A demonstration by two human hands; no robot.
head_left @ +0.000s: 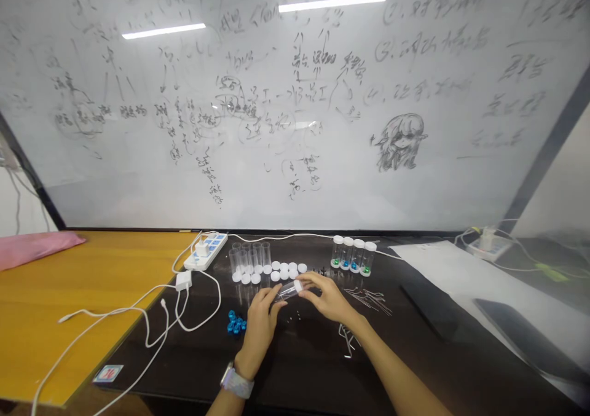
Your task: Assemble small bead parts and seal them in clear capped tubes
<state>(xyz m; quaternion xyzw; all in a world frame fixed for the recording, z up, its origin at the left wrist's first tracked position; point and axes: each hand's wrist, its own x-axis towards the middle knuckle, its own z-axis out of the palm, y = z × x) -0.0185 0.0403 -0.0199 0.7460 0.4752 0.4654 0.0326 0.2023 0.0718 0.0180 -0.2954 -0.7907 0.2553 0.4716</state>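
Observation:
A clear tube [286, 290] with a white cap [298, 286] lies tilted between my two hands above the dark table. My left hand [262, 317] pinches the tube's left end, and my right hand [328, 298] has its fingers closed on the capped end. Behind them stand several open clear tubes [251, 257] with white bases, beside loose white caps [284, 271]. Blue balls [236, 324] lie to the left of my left hand. Tiny pieces [298, 315] lie just below the held tube.
Four capped tubes [354, 255] with green or blue balls stand at the back right. Thin metal rods [369, 299] and bent keys [347, 340] lie right of my hands. White cables [161, 317] and a power strip [206, 251] are left; a black phone [525, 330] is right.

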